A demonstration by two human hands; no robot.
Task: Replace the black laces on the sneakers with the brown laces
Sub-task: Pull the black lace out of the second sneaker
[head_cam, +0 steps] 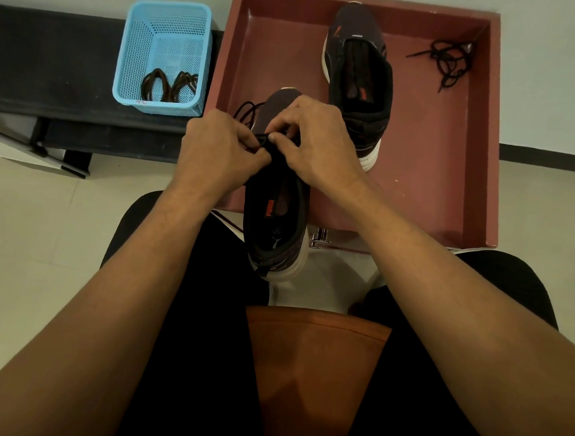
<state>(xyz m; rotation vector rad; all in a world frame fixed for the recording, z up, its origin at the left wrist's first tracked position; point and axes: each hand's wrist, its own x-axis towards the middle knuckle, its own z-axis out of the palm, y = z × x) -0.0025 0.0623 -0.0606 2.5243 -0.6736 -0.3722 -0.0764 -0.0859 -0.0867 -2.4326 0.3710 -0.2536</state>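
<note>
Nearest, over the gap between the knees: near sneaker, heel toward the body, toe reaching over the red tray. Angled so, probably, to bring the eyelets up under the eyes.

At its throat, left hand and right hand pressed close together, each pinching the black lace; slack of it looped out left of the toe. Judged: mid-unthreading, one hand steadying, the other drawing lace through.

Farther in the tray, far sneaker flat on its sole, tongue bare, apparently unlaced already. In the tray's far right corner, loose black lace, well apart from both shoes, likely set there out of the way.

Left of the tray, on the dark surface, blue basket holding the brown laces, untouched, within reach for the next step.
</note>
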